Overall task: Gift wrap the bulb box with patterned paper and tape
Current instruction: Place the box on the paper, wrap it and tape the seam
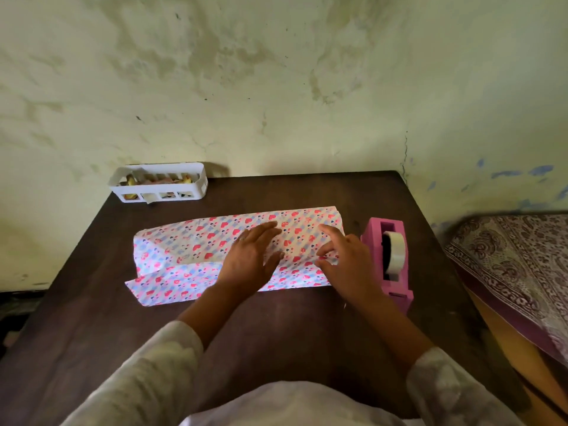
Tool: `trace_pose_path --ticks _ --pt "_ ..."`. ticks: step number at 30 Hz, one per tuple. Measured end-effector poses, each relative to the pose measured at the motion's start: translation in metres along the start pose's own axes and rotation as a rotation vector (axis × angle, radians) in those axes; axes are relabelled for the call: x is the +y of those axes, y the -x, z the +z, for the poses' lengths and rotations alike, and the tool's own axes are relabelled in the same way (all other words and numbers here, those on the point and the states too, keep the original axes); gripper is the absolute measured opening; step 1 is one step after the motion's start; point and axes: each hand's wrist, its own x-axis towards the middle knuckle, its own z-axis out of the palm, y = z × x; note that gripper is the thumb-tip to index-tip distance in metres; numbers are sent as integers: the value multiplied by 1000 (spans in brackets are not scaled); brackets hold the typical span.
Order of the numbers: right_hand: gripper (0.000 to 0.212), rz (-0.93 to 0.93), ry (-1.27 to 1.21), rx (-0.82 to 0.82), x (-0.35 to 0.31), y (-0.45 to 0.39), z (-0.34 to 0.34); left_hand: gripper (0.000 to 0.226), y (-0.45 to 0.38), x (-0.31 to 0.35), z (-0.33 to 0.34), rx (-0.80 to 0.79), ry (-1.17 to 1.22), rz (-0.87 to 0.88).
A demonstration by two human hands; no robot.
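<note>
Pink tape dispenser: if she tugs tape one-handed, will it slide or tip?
The pink tape dispenser looks blocky and stands flat on the dark table, so tipping seems unlikely. The tabletop looks smooth, so it may slide. Its weight cannot be told. The right hand is close enough to steady it.

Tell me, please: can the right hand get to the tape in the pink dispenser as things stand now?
Probably yes. The right hand rests on the patterned paper just beside the pink dispenser, and nothing lies between them. The tape roll sits exposed on top.
</note>
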Motion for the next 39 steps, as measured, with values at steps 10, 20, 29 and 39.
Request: trace_pose_path --ticks 10,20,29,39 --pt "63 0 -100 -32 -9 -4 -8 76 -37 -31 -17 -302 -214 -71" --pt "68 -49 -72 5 -19 3 -32 79 -26 -34 -6 -282 -292 -11" --pt "73 -222 46 -75 -38 20 5 78 -22 -32 -4 -270 -244 -59" --pt "65 -73 -2 -106 -41 9 9 87 -8 -28 -10 -358 -244 6"
